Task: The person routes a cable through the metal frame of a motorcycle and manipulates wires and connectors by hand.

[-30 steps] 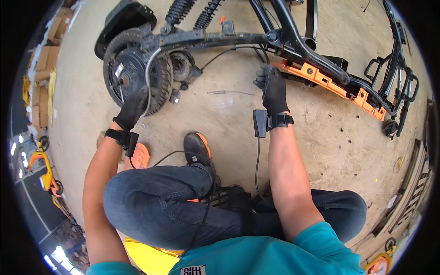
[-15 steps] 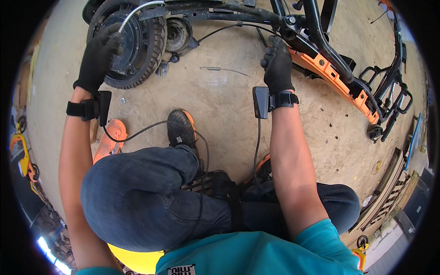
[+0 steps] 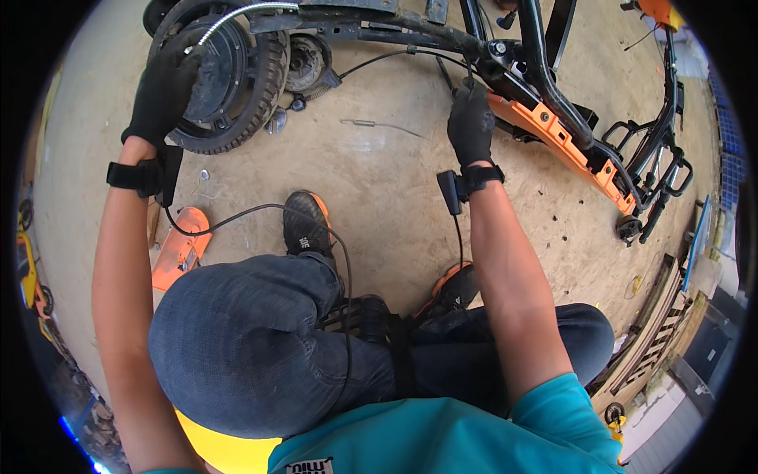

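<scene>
Two gloved hands at work on a big black frame

The left hand (image 3: 162, 95) wears a black glove and is at the far left, in front of the middle of a fat black wheel (image 3: 271, 91). Its fingers are bent, and the end of a bendy silver hose (image 3: 260, 6) meets them. I cannot tell how tight they are, because the glove hides them.

The right hand (image 3: 471, 122) wears a black glove too. It is curled into a fist around a thin black cable (image 3: 379, 57). This cable goes left to a round metal part (image 3: 304, 63) just beside the wheel.

The black frame (image 3: 347, 24) runs across the far side, from the wheel toward the right. A long orange strip (image 3: 564, 142) is on its right part, near the right fist.

On the floor (image 3: 379, 182), between the two hands, lies a little spring (image 3: 365, 123) with a thin wire. An orange piece (image 3: 180, 245) lies at the near left, beside the person's knee.
</scene>
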The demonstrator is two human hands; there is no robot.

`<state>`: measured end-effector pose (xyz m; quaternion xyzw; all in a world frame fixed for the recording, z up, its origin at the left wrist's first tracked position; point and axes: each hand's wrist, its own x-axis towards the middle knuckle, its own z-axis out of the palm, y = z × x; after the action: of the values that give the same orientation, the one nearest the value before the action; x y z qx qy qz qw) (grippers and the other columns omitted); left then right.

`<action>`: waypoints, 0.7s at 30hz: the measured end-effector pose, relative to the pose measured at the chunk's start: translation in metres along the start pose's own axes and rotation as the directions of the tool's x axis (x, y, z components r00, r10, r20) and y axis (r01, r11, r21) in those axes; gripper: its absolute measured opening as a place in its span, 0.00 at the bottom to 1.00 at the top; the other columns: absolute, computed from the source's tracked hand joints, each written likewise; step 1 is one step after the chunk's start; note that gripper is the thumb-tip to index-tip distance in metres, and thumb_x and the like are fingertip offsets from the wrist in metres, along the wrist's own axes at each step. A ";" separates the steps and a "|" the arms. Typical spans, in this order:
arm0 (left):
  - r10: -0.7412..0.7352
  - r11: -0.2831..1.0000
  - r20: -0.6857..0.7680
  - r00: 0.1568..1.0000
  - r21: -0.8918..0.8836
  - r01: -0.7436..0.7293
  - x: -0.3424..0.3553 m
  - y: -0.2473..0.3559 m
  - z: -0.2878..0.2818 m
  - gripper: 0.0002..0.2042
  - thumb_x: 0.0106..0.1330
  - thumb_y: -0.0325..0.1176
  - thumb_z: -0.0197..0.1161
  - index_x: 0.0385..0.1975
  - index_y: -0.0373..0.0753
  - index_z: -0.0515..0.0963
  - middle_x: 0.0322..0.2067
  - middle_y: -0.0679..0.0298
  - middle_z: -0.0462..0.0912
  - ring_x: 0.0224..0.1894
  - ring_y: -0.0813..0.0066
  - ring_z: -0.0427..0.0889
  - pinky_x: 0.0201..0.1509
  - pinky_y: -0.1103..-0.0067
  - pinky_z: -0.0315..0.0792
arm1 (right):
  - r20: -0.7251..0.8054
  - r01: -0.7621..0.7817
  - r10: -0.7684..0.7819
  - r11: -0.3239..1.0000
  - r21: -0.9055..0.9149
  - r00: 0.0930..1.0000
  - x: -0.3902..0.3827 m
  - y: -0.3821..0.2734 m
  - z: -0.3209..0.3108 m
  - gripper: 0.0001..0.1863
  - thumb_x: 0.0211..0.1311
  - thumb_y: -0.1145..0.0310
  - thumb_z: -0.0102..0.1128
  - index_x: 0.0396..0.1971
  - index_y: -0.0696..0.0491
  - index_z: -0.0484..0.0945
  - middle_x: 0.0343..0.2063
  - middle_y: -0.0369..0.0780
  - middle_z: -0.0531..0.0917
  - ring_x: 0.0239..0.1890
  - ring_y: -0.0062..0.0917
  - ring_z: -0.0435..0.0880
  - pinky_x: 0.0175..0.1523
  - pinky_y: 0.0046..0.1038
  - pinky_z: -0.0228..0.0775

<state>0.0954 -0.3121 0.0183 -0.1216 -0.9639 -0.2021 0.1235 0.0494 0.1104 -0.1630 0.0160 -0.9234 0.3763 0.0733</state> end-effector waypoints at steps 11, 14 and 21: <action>-0.186 0.945 0.032 0.982 -0.267 0.188 -0.043 -0.007 0.059 0.17 0.66 0.32 0.52 0.53 0.34 0.72 0.43 0.49 0.80 0.48 0.54 0.78 0.54 0.70 0.68 | 0.232 -0.107 0.122 0.991 -0.076 0.965 -0.008 -0.013 -0.033 0.12 0.66 0.63 0.52 0.40 0.56 0.72 0.26 0.49 0.79 0.30 0.40 0.79 0.33 0.38 0.70; -0.239 0.963 0.035 0.970 -0.123 0.241 -0.041 -0.015 0.048 0.17 0.66 0.34 0.52 0.53 0.34 0.72 0.41 0.51 0.81 0.45 0.55 0.79 0.51 0.71 0.70 | 0.310 -0.093 0.125 0.989 -0.117 0.943 -0.011 -0.028 -0.044 0.13 0.67 0.60 0.51 0.41 0.54 0.73 0.19 0.37 0.77 0.19 0.20 0.77 0.22 0.26 0.69; -0.223 0.971 -0.056 0.973 -0.107 0.216 -0.031 -0.019 0.030 0.18 0.66 0.32 0.54 0.54 0.34 0.72 0.40 0.54 0.80 0.38 0.70 0.78 0.44 0.74 0.71 | 0.400 0.176 -0.061 0.950 -0.257 0.914 0.007 -0.014 -0.065 0.10 0.64 0.65 0.52 0.40 0.54 0.75 0.28 0.49 0.80 0.34 0.44 0.80 0.38 0.40 0.71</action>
<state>0.1136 -0.3220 -0.0237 -0.0135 -0.9553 -0.2667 0.1267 0.0518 0.1460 -0.1066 0.1359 -0.9616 0.2224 -0.0862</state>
